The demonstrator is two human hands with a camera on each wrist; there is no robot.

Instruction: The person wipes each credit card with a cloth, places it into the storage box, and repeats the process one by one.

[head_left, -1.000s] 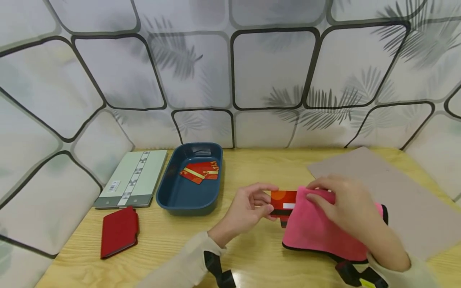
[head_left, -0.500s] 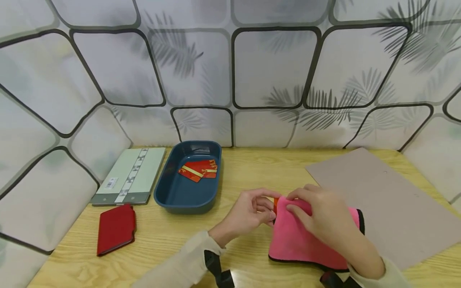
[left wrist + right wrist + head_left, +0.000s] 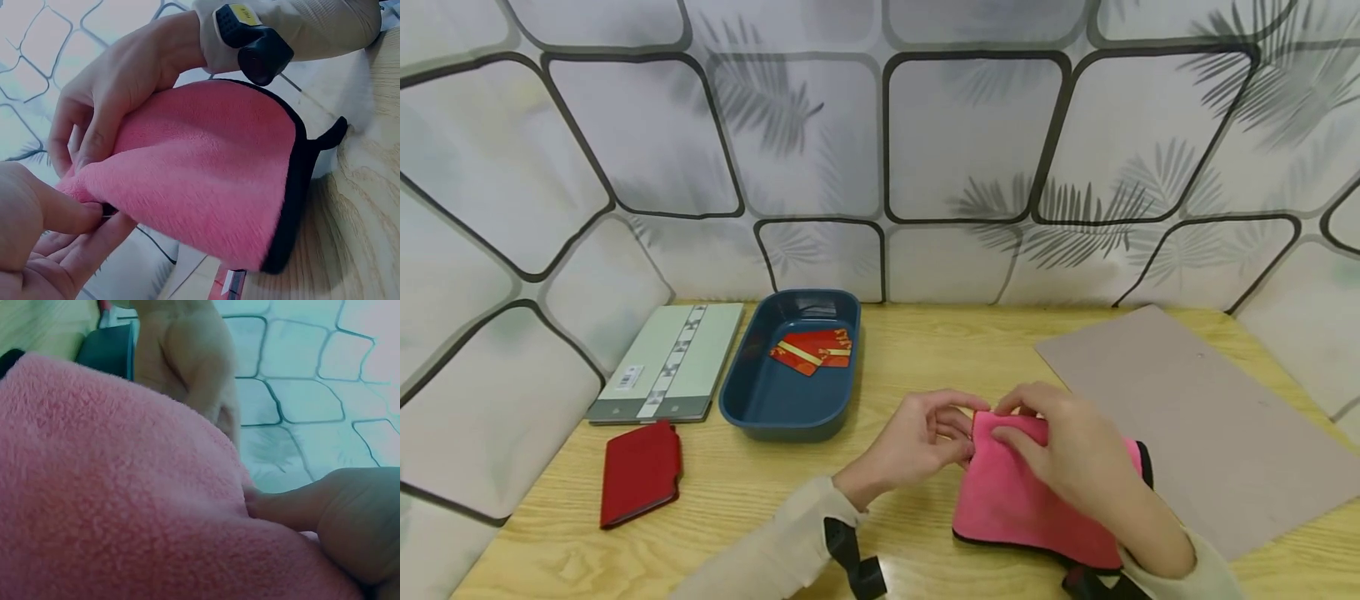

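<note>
My left hand [image 3: 917, 446] pinches the edge of a red-orange card [image 3: 975, 423], of which only a thin sliver shows. The rest lies hidden under a pink fleece cloth [image 3: 1037, 508] with black edging. With thumb and fingers my right hand [image 3: 1078, 450] pinches the cloth where it is folded over the card, close to the left fingertips. In the left wrist view the fleece drapes from both hands, with a black loop at its edge. Below it, part of another red card [image 3: 222, 284] shows near the tabletop.
A blue tray [image 3: 793, 432] with several red-and-gold cards [image 3: 812, 350] stands left of the hands. Farther left lie a pale green notebook [image 3: 681, 358] and a dark red card holder [image 3: 640, 475]. A grey board [image 3: 1195, 425] lies at the right.
The right hand has moved left with the cloth, drawing it over the card, which showed widely a second ago. The left hand has stayed nearly in place.
</note>
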